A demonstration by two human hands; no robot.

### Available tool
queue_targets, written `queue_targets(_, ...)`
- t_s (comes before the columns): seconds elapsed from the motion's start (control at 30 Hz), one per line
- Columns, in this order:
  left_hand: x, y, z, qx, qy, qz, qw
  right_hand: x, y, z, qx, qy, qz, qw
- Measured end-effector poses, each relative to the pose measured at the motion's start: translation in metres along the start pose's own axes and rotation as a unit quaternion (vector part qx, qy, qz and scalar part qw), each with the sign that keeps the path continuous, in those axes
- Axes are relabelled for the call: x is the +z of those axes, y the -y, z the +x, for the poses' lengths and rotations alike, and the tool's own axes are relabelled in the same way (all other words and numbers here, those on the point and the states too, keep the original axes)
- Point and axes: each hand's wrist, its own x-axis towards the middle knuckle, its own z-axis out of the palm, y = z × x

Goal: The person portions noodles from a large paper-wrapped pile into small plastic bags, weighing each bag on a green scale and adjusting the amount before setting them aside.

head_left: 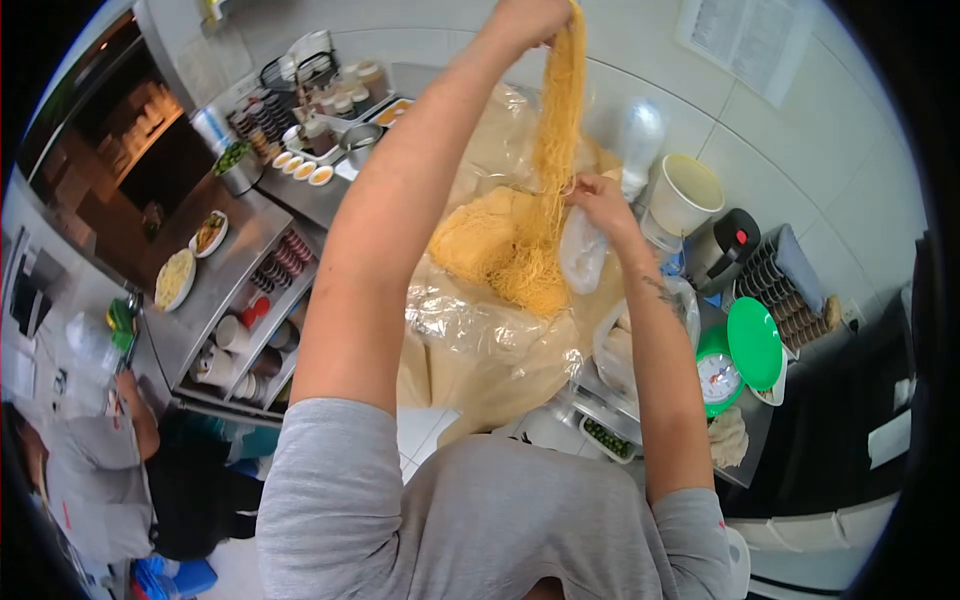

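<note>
My left hand (532,20) is raised high at the top of the view, closed round a long bundle of thin yellow noodles (561,110) that hangs down. My right hand (603,204) is lower, fingers pinched at the edge of the hanging strands. From it hangs a small clear plastic bag (583,252). Below both hands lies a heap of loose yellow noodles (480,245) on a large sheet of tan paper and clear plastic (490,340); the hanging strands run down into this heap.
Right of the heap stand a white tub (688,188), a green kitchen scale (718,380) and a black jug (733,245). Sauce bottles (360,85) and small cups of sauce (305,170) line the back left. A person (95,470) in grey works at far left.
</note>
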Motion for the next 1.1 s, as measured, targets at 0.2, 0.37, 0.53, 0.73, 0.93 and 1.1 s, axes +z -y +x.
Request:
queue_targets(0.2,-0.030,0.001,0.009,-0.048,0.036,-0.116,0.991,0.018,-0.057,0.002,0.025,0.029,0.032,0.999)
queue_targets(0.37,-0.026,0.020,0.004,-0.053,0.047,-0.158,0.985,0.046,0.012,-0.024,0.095,0.001,-0.015,0.995)
queue_targets(0.53,-0.035,0.043,-0.008,-0.069,0.033,-0.085,0.993,0.050,-0.061,-0.020,0.195,0.040,-0.295,0.935)
queue_targets(0.73,0.045,0.187,-0.117,0.031,0.235,0.151,0.960,0.041,-0.046,-0.042,0.090,-0.019,-0.257,0.962)
queue_targets(0.93,0.085,0.189,-0.211,-0.043,0.426,0.348,0.834,0.066,-0.031,-0.056,0.118,0.144,-0.345,0.920)
queue_targets(1.1,0.061,0.189,-0.157,-0.149,0.242,0.014,0.959,0.071,-0.034,-0.062,0.106,0.116,-0.344,0.926)
